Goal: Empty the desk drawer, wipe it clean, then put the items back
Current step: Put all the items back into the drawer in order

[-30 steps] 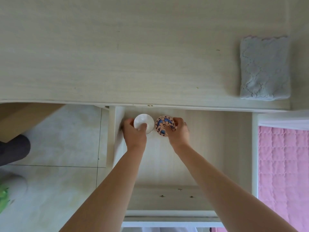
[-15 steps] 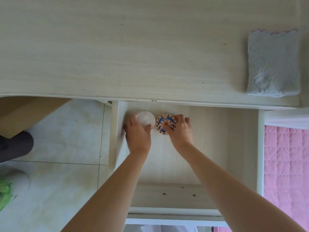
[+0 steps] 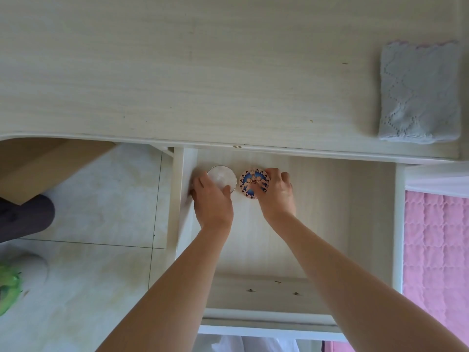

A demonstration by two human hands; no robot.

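Both hands were inside the open desk drawer (image 3: 330, 224), at its far left corner under the desk's front edge. The left hand (image 3: 212, 199) had its fingers curled round the near side of a round white lidded container (image 3: 221, 177), thumb on the container's right rim; the container stood against the drawer's left wall, just ahead of the knuckles. The right hand (image 3: 276, 193) gripped a round patterned tin (image 3: 251, 182), blue and pink on top, with fingers bent over its right and near edge. The tin lay immediately left of that hand's fingers and just beside the white container, a narrow gap between the two. Whether either item was resting on the drawer floor or raised off it could not be told.

Well ahead and to the right of the right hand, a folded grey cloth (image 3: 418, 92) lay on the desk top (image 3: 177, 72), near its right end.
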